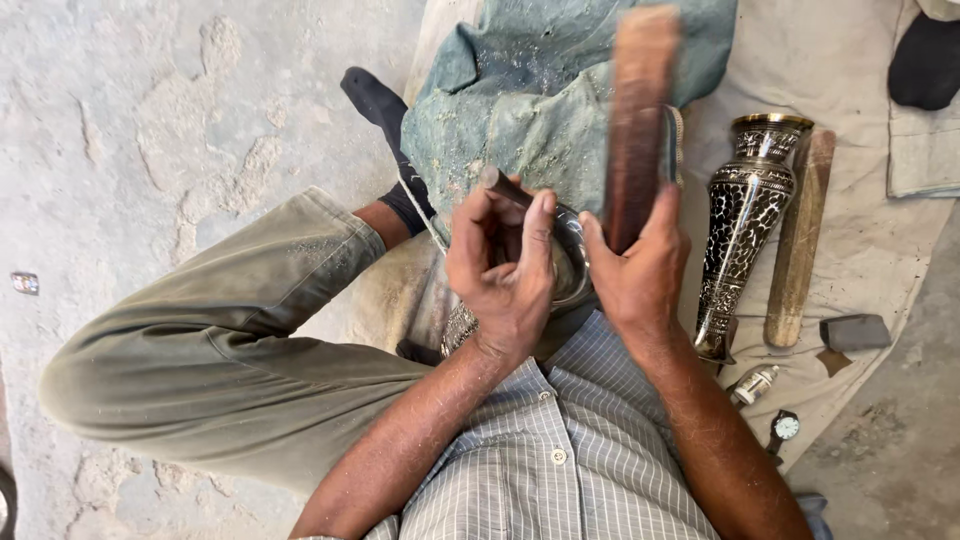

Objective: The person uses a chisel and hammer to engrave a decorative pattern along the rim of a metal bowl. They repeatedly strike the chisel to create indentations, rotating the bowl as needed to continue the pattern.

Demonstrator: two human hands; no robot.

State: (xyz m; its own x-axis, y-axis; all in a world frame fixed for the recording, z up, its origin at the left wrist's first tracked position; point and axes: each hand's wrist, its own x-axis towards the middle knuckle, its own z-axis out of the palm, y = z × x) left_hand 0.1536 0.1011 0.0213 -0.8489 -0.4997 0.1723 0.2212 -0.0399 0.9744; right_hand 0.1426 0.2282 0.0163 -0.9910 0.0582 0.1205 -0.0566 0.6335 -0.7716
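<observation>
1. Rough concrete floor (pixel 150 120) fills the space beyond the left hand, and a pale cloth sheet (pixel 860 230) is spread on the ground beyond the right hand.
2. A shiny metal vessel (pixel 570 265) is seen between the two hands, resting against a dusty teal cushion (pixel 520 110); most of the vessel is hidden behind the fingers, so its full shape cannot be made out.
3. The left hand (pixel 505 270) is closed around a thin dark punch (pixel 503 187), whose lower end is covered by the thumb and fingers and is set at the vessel.
4. The right hand (pixel 635 275) is wrapped firmly around the lower end of a long wooden mallet (pixel 637 120), which is raised above the vessel and blurred, so its surface is hard to read.
5. Just beyond the right hand, a tall engraved black-and-brass vase (pixel 745 230) lies on the sheet, with a wooden stick (pixel 800 240) beside it.
6. Further out from the right hand, a small grey block (pixel 855 331), a small bottle (pixel 755 384) and a wristwatch (pixel 785 427) are seen.
7. A bent leg in olive trousers (pixel 220 340) and a dark sock (pixel 385 130) lie on the left-hand side; the checked shirt (pixel 560 450) is cut off by the lower edge.
</observation>
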